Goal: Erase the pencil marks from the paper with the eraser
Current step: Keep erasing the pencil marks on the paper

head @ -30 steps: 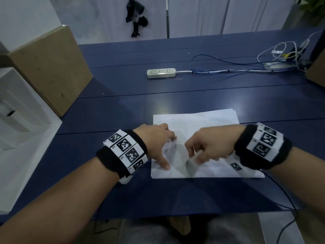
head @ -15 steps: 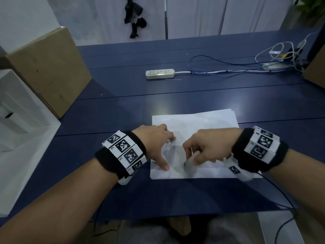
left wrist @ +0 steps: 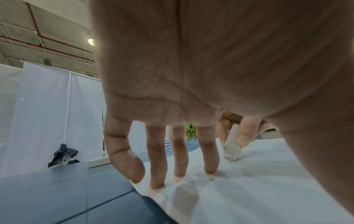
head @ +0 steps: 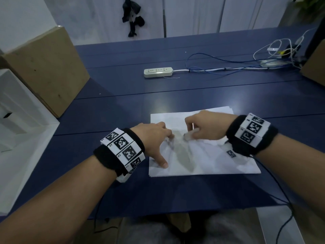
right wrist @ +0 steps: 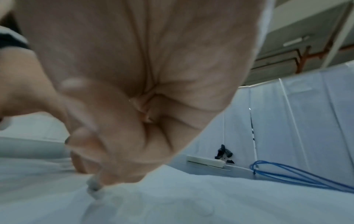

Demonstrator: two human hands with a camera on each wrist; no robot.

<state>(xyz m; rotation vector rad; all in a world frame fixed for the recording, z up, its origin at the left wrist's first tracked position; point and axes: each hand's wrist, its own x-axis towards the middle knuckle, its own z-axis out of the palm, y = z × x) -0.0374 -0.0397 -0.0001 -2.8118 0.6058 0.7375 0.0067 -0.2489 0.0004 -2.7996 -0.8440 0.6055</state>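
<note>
A white sheet of paper [head: 211, 161] lies on the dark blue table [head: 123, 106] in front of me. My left hand [head: 154, 138] presses its spread, straight fingertips [left wrist: 209, 171] onto the paper's left part, the thumb near the front edge. My right hand [head: 202, 127] pinches a white eraser [head: 188, 136] between thumb and fingers, its worn tip touching the paper. The left wrist view shows the eraser [left wrist: 232, 150] standing tilted on the sheet [left wrist: 268, 189]. In the right wrist view the eraser tip [right wrist: 93, 184] pokes out under my curled fingers. Pencil marks cannot be made out.
A white power strip [head: 158, 72] with blue and white cables [head: 228, 66] lies further back. A cardboard box [head: 44, 67] and a white box [head: 21, 124] stand at the left. Another brown box [head: 314, 64] is at the far right.
My right hand with the eraser has moved away from me, from near the paper's front edge up toward its middle. The left hand stays pressed in place.
</note>
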